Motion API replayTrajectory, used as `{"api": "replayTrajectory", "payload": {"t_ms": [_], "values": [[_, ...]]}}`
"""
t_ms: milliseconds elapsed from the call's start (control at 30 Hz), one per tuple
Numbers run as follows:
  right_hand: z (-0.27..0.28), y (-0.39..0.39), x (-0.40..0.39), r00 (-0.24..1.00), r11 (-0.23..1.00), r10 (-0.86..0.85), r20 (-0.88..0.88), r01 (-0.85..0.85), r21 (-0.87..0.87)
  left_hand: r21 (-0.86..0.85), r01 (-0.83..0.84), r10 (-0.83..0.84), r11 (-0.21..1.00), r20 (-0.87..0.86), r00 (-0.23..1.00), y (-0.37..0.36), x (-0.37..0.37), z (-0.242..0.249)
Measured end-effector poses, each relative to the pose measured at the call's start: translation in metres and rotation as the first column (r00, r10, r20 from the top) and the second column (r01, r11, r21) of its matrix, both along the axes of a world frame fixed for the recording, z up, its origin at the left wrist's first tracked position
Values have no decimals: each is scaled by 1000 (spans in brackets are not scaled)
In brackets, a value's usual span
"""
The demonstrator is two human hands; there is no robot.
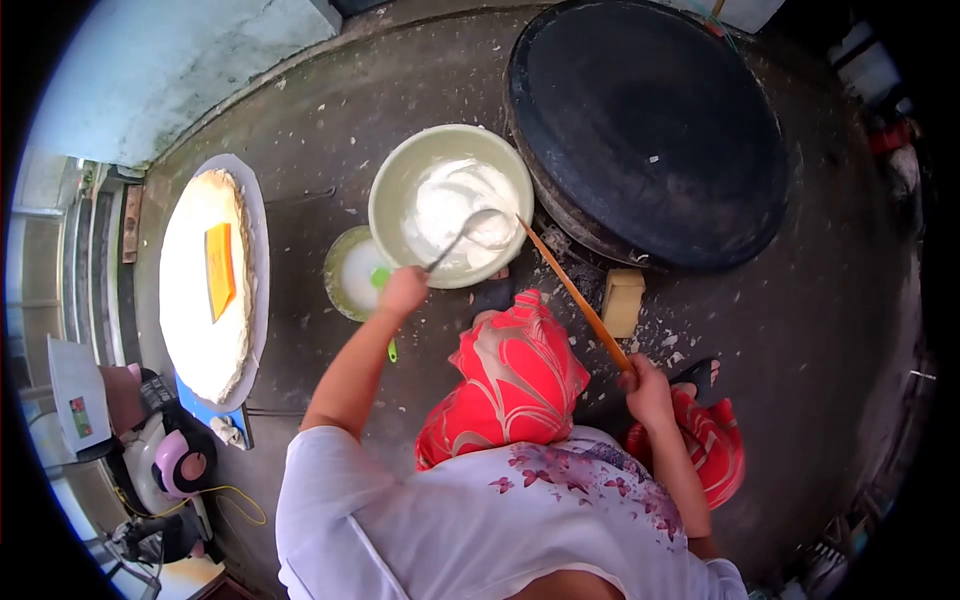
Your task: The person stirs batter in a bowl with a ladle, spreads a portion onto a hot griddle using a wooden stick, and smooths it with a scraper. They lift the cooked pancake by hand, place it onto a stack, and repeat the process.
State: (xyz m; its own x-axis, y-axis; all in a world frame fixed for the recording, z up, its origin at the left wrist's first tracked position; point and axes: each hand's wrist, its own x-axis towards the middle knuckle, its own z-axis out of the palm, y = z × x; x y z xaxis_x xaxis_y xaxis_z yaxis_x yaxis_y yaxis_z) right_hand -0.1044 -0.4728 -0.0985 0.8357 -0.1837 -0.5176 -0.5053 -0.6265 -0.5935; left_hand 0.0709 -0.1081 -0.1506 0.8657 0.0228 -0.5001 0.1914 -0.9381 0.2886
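Observation:
My left hand (403,292) is closed around the handle of a metal ladle (462,241), whose bowl sits in thick white batter (455,200). The batter fills part of a pale green basin (383,190). My right hand (650,392) grips a long, thin wooden stick (575,295), its far tip close to the basin's right rim. Beside the basin stands a smaller green bowl (335,272) of white liquid, with a bright green handle (380,277) showing at its edge.
A large round black griddle (650,130) stands at upper right, with a yellowish block (624,303) below it. At left, a pale round stack (190,290) carries an orange scraper (222,270). White crumbs (675,355) lie on the floor near my right foot. A parked scooter (170,465) is at lower left.

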Motion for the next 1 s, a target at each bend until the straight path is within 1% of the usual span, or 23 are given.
{"api": "replayTrajectory", "payload": {"t_ms": [33,67,133,167,233,300,333,367,400,433,467,500,533,567,600,633,667,700,767,833,900,967,1000], "values": [[0,0,0,1000,1000,4,14,-4,2,29,-55,55,998,-10,998,10,1,8],[0,0,0,999,1000,10,30,-11,3,34,-58,58,998,-13,998,16,3,6],[1,0,-1,1000,999,-16,1,16,37,195,-129,136,972,-24,990,26,6,-11],[1,0,0,998,997,-49,-26,50,65,195,-131,137,972,-21,990,28,5,-31],[-9,-4,-2,996,992,-79,-30,82,95,146,8,-3,989,-35,999,22,5,-82],[-15,-5,-8,992,985,-116,-44,121,126,10,127,-127,992,34,991,-6,4,-98],[-17,-5,-8,989,981,-133,-71,141,135,8,128,-128,992,35,991,-19,4,-99],[-17,-5,-6,985,977,-149,-90,161,141,-296,-319,219,900,-325,920,-34,7,-90],[-14,-5,-4,985,977,-150,-85,160,137,-365,-745,350,559,-710,611,-42,8,-82],[-10,-4,-2,977,969,-172,-123,190,158,-370,-744,348,556,-710,613,-40,7,-77],[-7,-3,-1,968,959,-192,-160,220,178,-360,-890,279,279,-857,434,-35,6,-72],[-7,-4,-1,970,961,-190,-155,216,175,-267,-964,141,-12,-955,262,-33,3,-62],[-10,-4,-2,967,959,-200,-157,226,173,-249,-964,100,-93,-966,240,-32,-3,-50],[-14,-4,-4,964,957,-210,-160,237,170,-254,-963,98,-95,-965,245,-31,-8,-41],[-22,-7,-9,966,957,-208,-156,234,170,-243,-951,72,-192,-970,233,-29,-14,-33],[-32,-11,-14,983,971,-164,-87,176,164,-229,-930,45,-287,-973,225,-26,-19,-24],[-37,-13,-15,993,981,-116,-15,117,155,-256,-922,77,-290,-967,244,-21,-23,-13],[-32,-11,-13,994,982,-111,-8,111,155,-263,-919,77,-295,-965,251,-14,-27,-2],[-20,-7,-8,992,978,-108,-61,117,173,-391,-889,116,-239,-920,373,3,-33,20],[-13,-5,-8,994,982,-99,-38,104,160,-410,-874,115,-263,-912,393,17,-40,45],[-9,-4,-9,995,984,-95,-17,96,150,-512,-822,73,-250,-856,511,27,-47,71],[-6,-3,-10,997,984,-66,41,58,166,-549,-809,113,-210,-836,537,29,-51,100],[-4,-3,-10,997,984,-66,46,58,170,-605,-775,140,-183,-796,589,30,-54,112]]}}
